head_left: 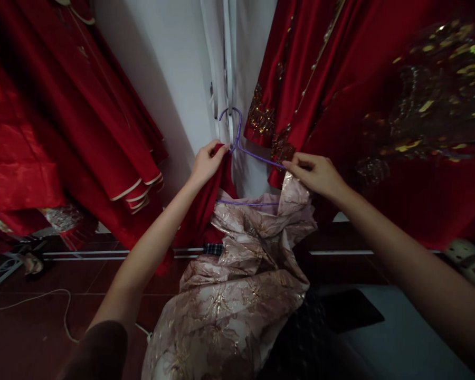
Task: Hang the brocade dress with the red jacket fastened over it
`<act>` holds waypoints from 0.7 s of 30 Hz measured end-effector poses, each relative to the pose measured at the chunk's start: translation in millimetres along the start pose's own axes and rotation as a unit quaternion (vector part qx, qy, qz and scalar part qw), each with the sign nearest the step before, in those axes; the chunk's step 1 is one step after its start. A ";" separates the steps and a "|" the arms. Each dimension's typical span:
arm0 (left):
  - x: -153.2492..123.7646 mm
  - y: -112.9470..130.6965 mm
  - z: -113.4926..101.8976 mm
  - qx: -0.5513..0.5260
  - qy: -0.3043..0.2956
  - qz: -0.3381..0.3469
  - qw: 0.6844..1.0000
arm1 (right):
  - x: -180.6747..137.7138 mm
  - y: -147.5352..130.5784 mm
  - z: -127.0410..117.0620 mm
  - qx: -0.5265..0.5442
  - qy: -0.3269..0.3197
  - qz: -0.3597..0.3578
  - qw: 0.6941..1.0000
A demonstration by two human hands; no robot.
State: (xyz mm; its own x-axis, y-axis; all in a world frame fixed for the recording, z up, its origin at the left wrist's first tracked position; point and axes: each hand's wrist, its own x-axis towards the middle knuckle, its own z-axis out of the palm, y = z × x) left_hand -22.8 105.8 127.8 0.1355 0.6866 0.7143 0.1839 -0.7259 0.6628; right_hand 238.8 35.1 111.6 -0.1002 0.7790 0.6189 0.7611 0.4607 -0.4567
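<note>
Left hand (209, 162), fingers pinched, grips the hanger (261, 158), masking its left end; right hand (314, 171) pinches hanger and dress (237, 295). Dress is cut off, bottom of frame.

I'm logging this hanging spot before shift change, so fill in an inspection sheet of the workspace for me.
Surface: no worktop under the hands; dark red tiled floor below.
Job's things: purple hanger, hook upward by white strips, whether hooked on is unclear; floral garment with metallic sheen, bunched around the hanger's lower bar.
Clutter: dark flat item on a pale surface, lower right.
Left hand: pinching red fabric beside the hanger.
Right hand: pinching the hanger's right end, at the garment's top edge.
Cables: thin white cable loosely curved on the floor, left.
Surroundings: red garments hanging both sides; white rail low behind.
</note>
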 end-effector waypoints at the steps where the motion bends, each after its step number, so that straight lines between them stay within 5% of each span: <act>1: 0.6 -1.8 -3.4 0.011 -0.021 -0.010 1.000 | 6.6 1.2 -0.3 0.000 -0.021 0.008 1.000; 5: 2.6 -4.8 -19.0 0.096 -0.082 -0.090 0.988 | 37.7 7.1 7.6 0.063 -0.217 0.125 0.966; 8: 3.6 -0.5 -26.3 0.123 -0.127 -0.147 0.973 | 53.0 3.5 21.7 0.143 -0.365 0.242 0.887; 11: 2.6 1.7 -29.4 0.082 -0.152 -0.212 0.962 | 57.0 -10.4 38.8 0.200 -0.477 0.248 0.819; 15: -0.8 -2.2 -31.7 0.026 -0.145 -0.243 0.959 | 52.3 -26.9 58.3 0.283 -0.486 0.163 0.811; 21: -8.8 2.4 -31.5 -0.021 -0.159 -0.227 0.960 | 42.2 -20.9 71.9 0.322 -0.513 0.160 0.779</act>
State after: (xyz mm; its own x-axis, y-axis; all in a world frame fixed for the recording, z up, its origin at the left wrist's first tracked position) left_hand -54.2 96.8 130.1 0.3421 0.9063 0.2484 0.2560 -0.3442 0.9033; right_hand 172.5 88.8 101.3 -0.6834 0.6750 -0.2782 0.4051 0.0337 -0.9136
